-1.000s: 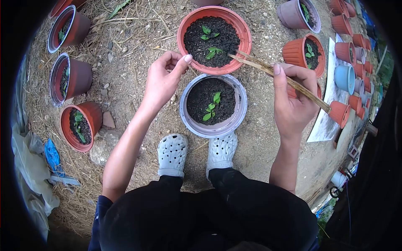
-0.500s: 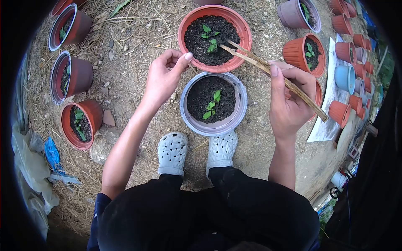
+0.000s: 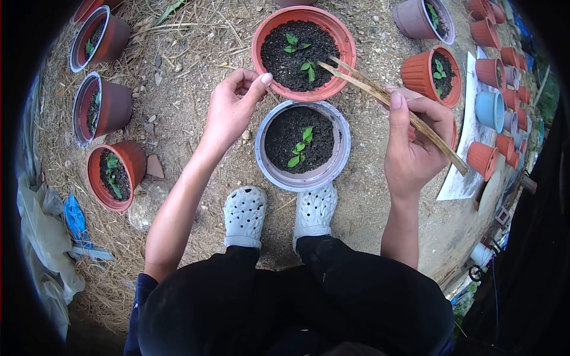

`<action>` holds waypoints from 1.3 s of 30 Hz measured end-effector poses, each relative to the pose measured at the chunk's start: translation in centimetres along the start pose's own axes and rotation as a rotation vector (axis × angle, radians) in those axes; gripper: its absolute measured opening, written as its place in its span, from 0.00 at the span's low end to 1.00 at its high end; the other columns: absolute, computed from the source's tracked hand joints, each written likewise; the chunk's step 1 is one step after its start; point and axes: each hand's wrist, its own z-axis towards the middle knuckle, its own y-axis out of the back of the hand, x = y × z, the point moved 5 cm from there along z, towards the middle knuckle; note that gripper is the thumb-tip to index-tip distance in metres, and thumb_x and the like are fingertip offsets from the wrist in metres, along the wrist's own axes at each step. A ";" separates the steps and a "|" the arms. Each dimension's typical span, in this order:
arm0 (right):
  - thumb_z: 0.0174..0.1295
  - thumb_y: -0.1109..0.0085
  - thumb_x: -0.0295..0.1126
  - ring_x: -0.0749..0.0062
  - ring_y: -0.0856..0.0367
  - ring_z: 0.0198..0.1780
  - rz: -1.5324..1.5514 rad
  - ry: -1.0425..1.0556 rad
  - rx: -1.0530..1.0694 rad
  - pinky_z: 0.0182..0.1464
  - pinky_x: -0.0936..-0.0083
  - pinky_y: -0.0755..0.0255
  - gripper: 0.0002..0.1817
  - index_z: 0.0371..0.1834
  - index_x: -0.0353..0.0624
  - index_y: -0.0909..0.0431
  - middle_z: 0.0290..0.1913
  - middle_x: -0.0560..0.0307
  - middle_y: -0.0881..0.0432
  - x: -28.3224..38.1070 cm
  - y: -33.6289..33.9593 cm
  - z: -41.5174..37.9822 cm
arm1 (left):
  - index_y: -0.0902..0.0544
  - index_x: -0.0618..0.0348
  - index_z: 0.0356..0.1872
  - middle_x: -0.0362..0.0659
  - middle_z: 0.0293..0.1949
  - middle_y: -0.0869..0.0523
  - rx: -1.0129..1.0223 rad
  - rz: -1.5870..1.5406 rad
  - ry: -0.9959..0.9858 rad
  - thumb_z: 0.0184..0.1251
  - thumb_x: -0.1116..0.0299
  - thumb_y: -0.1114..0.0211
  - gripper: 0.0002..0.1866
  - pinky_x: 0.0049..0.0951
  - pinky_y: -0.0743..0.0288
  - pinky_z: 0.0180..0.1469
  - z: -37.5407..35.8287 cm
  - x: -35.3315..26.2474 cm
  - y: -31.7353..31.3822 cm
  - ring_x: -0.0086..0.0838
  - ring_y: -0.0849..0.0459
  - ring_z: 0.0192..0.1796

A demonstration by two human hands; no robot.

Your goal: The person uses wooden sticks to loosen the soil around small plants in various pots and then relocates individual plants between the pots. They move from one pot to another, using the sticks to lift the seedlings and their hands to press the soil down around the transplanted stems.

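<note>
My right hand is closed around a split wooden stick, whose forked tips hang over the soil of a reddish-orange pot. Just left of the tips stands a small green seedling; the tips look apart from it. Another seedling grows farther back in the same pot. At that pot's lower left rim is my left hand, thumb and curled fingers pinched at the edge. Directly in front, a grey-rimmed pot holds dark soil and a leafy seedling.
Potted seedlings line the left, including an orange pot lying tilted. Another orange pot and many smaller ones, one blue, stand at right. My white clogs are close behind the grey-rimmed pot. Plastic sheeting lies at left.
The stick's tips have shifted slightly right, away from the nearer seedling. That seedling now sits a little farther right and its leaves are spread differently. My left hand stays at the rim.
</note>
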 end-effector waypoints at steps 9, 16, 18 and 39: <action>0.69 0.30 0.17 0.76 0.10 0.39 -0.051 -0.036 0.089 0.40 0.80 0.17 0.10 0.46 0.35 0.22 0.41 0.50 0.09 0.3 -0.7 -0.6 | 0.12 0.65 0.44 0.39 0.32 0.11 -0.002 0.018 0.013 0.79 0.52 0.28 0.21 0.25 0.20 0.42 0.0 -0.1 0.0 0.19 0.16 0.36; 0.71 0.31 0.17 0.71 0.09 0.45 0.068 0.009 0.102 0.49 0.75 0.14 0.09 0.48 0.34 0.22 0.46 0.45 0.08 0.7 -1.5 -0.5 | 0.12 0.65 0.44 0.39 0.32 0.11 -0.006 0.009 0.000 0.78 0.52 0.28 0.21 0.26 0.20 0.41 0.0 0.1 0.0 0.19 0.16 0.35; 0.72 0.33 0.15 0.67 0.09 0.51 0.028 0.008 0.168 0.56 0.72 0.14 0.10 0.49 0.34 0.24 0.48 0.42 0.09 0.9 -1.6 -0.4 | 0.12 0.65 0.44 0.39 0.32 0.11 -0.012 0.005 -0.001 0.78 0.52 0.28 0.21 0.26 0.20 0.41 0.1 0.3 0.0 0.19 0.16 0.35; 0.74 0.31 0.21 0.75 0.11 0.49 0.241 -0.218 0.032 0.53 0.76 0.16 0.07 0.49 0.34 0.20 0.47 0.51 0.10 -2.2 -2.8 -0.7 | 0.14 0.65 0.46 0.40 0.34 0.10 -0.006 -0.017 0.003 0.79 0.55 0.28 0.19 0.26 0.19 0.44 0.0 0.1 -0.2 0.21 0.14 0.37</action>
